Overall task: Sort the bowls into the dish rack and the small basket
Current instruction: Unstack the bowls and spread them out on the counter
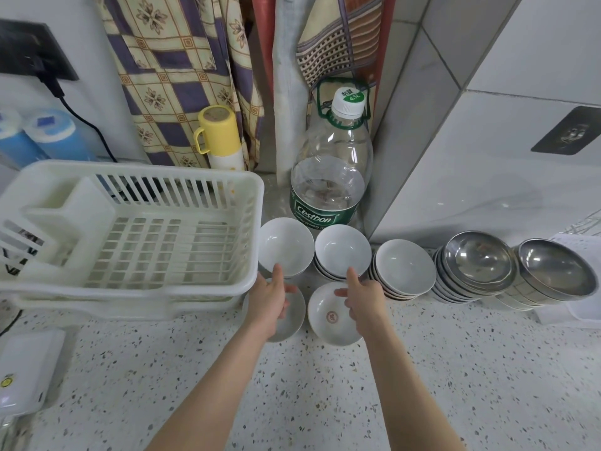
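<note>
Head view: each hand (268,301) grips a white bowl (286,245).

Speckled counter (325,402) w/ rack (130,242), bowls (405,266), bottle (328,177)

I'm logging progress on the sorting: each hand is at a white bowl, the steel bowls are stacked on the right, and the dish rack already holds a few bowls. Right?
Not quite. The head view shows the dish rack holding no bowls. The rest stands: the left hand and right hand are each at a white bowl, and the steel bowls are stacked on the right.
</note>
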A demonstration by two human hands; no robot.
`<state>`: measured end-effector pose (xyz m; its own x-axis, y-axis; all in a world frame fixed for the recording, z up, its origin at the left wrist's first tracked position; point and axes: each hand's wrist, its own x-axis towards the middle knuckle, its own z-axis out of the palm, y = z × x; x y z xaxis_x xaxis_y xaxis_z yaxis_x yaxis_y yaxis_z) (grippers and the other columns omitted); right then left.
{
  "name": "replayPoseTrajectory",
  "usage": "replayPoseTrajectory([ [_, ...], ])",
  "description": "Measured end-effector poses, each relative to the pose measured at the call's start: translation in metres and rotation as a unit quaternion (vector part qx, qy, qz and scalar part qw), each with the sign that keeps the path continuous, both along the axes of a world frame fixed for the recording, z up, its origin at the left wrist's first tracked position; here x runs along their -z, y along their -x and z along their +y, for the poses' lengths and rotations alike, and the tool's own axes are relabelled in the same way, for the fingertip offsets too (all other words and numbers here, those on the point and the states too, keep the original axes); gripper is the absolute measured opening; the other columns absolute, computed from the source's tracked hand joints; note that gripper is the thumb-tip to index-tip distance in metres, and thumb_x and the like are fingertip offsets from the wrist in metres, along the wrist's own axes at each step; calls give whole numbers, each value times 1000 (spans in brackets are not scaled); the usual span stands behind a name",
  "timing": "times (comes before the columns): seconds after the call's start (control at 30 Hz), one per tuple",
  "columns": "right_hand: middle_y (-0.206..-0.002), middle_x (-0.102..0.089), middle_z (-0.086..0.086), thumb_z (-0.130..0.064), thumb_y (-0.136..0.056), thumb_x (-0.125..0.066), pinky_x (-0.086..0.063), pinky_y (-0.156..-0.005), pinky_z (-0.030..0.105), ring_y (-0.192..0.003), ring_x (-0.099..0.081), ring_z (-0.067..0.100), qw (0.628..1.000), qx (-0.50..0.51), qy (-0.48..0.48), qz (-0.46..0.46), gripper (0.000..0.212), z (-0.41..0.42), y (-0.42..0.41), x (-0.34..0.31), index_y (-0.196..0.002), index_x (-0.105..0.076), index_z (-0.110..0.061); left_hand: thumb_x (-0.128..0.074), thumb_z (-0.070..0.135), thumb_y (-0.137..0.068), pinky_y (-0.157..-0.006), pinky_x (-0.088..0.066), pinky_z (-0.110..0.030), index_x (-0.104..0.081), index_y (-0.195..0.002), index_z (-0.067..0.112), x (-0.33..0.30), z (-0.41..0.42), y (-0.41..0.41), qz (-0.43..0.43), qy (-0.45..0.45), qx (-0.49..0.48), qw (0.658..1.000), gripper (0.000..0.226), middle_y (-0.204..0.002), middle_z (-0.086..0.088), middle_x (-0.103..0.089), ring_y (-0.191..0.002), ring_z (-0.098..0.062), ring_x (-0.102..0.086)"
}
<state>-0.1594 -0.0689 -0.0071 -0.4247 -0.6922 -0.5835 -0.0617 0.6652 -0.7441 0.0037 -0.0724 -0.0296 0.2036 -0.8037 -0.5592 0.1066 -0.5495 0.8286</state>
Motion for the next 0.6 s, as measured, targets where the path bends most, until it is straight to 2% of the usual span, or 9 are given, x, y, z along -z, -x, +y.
replayPoseTrajectory([
  [0.1, -72, -72, 6, -39, -99, -46, -31, -40, 25, -43, -38, 13, 1000, 25, 4, -9, 41, -10, -6, 4, -93, -59, -1, -49, 38, -102, -33, -24, -15, -17, -152, 33, 2, -9, 2, 8, 0, -22, 1000, 60, -77, -8, -74, -32, -7, -31],
  [0.17, -67, -71, 5, -36, -99, -45, -33, -45, 26, -46, -41, 14, 999, 35, 9, -2, 38, -14, -10, 7, -95, -60, -1, -48, 33, -102, -33, -25, -16, -25, -147, 33, 3, -11, 2, 11, 0, -25, 1000, 51, -80, -9, -75, -32, -7, -31],
  [0.23, -63, -70, 3, -27, -98, -44, -34, -46, 26, -46, -42, 13, 999, 41, 11, 10, 34, -16, -13, 9, -99, -61, 2, -46, 26, -103, -34, -26, -17, -33, -134, 35, 3, -12, 2, 13, 6, -22, 1000, 35, -80, -8, -76, -32, -8, -30],
  [0.3, -58, -69, 1, -17, -94, -42, -34, -45, 25, -44, -41, 11, 999, 49, 7, 16, 29, -17, -13, 11, -100, -61, 4, -44, 18, -103, -34, -27, -17, -35, -119, 39, 2, -12, 2, 11, 12, -23, 1000, 28, -77, -7, -76, -33, -9, -29],
  [0.43, -49, -68, 1, -7, -88, -37, -34, -43, 23, -42, -39, 11, 998, 56, -8, 23, 27, -21, -13, 11, -102, -58, 1, -39, 12, -102, -33, -26, -16, -45, -95, 37, -2, -13, 0, 15, 3, -28, 1000, 28, -77, -9, -75, -34, -8, -28],
  [0.6, -49, -68, -1, -5, -84, -36, -33, -45, 24, -44, -41, 13, 996, 80, 31, 12, 24, -21, -17, 11, -92, -59, -1, -41, 12, -101, -34, -27, -15, -45, -88, 37, -2, -11, 0, 23, 5, -32, 999, 28, -66, -1, -75, -33, -7, -27],
])
